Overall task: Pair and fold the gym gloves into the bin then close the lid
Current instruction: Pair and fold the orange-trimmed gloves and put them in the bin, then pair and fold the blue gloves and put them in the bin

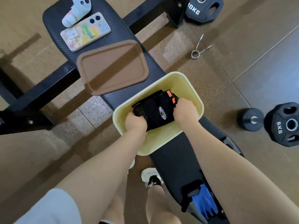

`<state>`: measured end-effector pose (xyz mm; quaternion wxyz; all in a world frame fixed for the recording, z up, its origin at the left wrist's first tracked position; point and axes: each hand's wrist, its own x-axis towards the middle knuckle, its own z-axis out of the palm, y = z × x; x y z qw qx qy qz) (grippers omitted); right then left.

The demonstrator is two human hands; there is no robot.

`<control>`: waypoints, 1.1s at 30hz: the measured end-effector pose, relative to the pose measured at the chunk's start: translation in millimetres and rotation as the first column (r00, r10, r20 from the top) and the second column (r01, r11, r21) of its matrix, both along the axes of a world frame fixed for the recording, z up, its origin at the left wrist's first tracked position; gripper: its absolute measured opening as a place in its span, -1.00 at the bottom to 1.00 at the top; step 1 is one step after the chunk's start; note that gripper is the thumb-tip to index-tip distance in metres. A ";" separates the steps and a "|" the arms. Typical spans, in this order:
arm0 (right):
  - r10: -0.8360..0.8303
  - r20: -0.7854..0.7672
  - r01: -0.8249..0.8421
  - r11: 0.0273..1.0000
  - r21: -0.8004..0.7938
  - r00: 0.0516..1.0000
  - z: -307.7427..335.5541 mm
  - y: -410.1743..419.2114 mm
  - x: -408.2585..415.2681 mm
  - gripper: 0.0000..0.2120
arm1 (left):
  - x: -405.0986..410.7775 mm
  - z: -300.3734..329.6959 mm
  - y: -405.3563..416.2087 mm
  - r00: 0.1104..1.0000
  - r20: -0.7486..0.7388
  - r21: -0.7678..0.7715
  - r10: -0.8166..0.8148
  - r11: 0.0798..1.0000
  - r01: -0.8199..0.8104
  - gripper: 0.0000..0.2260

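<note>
A pale yellow bin [186, 85] stands on the black bench [176, 164]. Inside it lies a folded pair of black gym gloves with orange tabs [155, 109]. My left hand [135, 122] grips the pair's left end and my right hand [186, 109] grips its right end, both inside the bin. The brown lid [111, 68] lies flat on the bench beyond the bin, apart from it. A black and blue glove [201, 201] rests on the bench at the near end, partly hidden by my right forearm.
A phone in a colourful case [85, 32] and a white game controller [77, 10] lie at the bench's far end. On the floor to the right are a spring collar clip [199, 49], a 10 kg plate [203, 8], a 5 kg plate [284, 124] and a dumbbell [250, 118].
</note>
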<state>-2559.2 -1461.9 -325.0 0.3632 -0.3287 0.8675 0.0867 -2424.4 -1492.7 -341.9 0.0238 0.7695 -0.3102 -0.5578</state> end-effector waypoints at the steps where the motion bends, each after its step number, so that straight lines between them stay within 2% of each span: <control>1: -0.012 0.033 0.012 1.000 0.009 0.999 -2.3 -2.5 -0.8 -0.88 | -1.7 -0.5 -0.8 1.000 -0.002 -0.010 0.013 1.000 -0.013 -0.70; 4: -0.032 0.083 0.032 0.999 0.002 0.996 0.6 -4.6 1.9 -0.73 | 0.2 6.9 2.2 0.999 0.008 -0.055 -0.047 0.997 0.047 -0.63; 6: 0.086 -0.005 -0.086 0.995 -0.046 0.996 8.3 0.0 5.0 -0.66 | 2.3 16.0 8.7 0.976 0.013 -0.079 -0.216 0.973 0.216 -0.52; 8: 0.223 0.017 -0.221 0.971 -0.096 0.975 13.9 4.0 8.8 -0.56 | 4.0 25.1 17.4 0.867 0.045 -0.104 -0.496 0.861 0.498 -0.48; 11: 0.340 0.236 -0.348 0.937 -0.007 0.910 9.5 6.1 15.0 -0.42 | 6.6 22.9 18.0 0.658 0.043 -0.107 -0.752 0.651 0.751 -0.49; 13: 0.393 0.290 -0.441 0.890 0.120 0.872 -0.4 5.9 17.5 -0.38 | 6.3 13.7 11.0 0.606 -0.010 -0.044 -0.796 0.605 0.795 -0.48; 17: 0.403 0.309 -0.481 0.842 0.242 0.861 -17.2 6.4 20.3 -0.36 | -1.1 6.2 4.4 0.618 -0.135 0.042 -0.774 0.619 0.784 -0.50; 19: 0.381 0.269 -0.436 0.879 0.191 0.885 -13.4 7.2 20.6 -0.45 | -3.2 10.2 3.5 0.635 -0.144 0.040 -0.759 0.636 0.770 -0.52; 21: 0.357 0.189 -0.364 0.932 0.001 0.915 1.8 12.8 21.0 -0.62 | 0.1 17.5 3.0 0.670 -0.055 0.016 -0.740 0.670 0.742 -0.54; 23: 0.220 0.169 -0.177 0.955 -0.236 0.961 27.6 27.6 18.5 -0.71 | 2.3 34.2 4.3 0.664 0.019 -0.065 -0.747 0.662 0.747 -0.57; 24: 0.113 0.199 -0.046 0.948 -0.314 0.973 43.1 37.1 16.6 -0.72 | 1.4 45.7 5.9 0.660 0.004 -0.104 -0.751 0.656 0.747 -0.59; 26: -0.060 0.251 0.155 0.913 -0.377 0.966 72.5 62.1 12.0 -0.72 | -1.5 71.7 15.2 0.635 -0.052 -0.147 -0.771 0.635 0.758 -0.64; 30: -0.306 0.243 0.373 0.871 -0.318 0.921 111.1 137.6 -6.3 -0.74 | -10.9 116.4 45.3 0.422 -0.019 -0.268 -0.907 0.411 0.871 -0.72; 33: -0.509 0.267 0.569 0.781 -0.256 0.819 125.6 204.3 -13.2 -0.76 | -19.1 128.0 77.4 0.281 -0.061 -0.280 -0.958 0.287 0.916 -0.72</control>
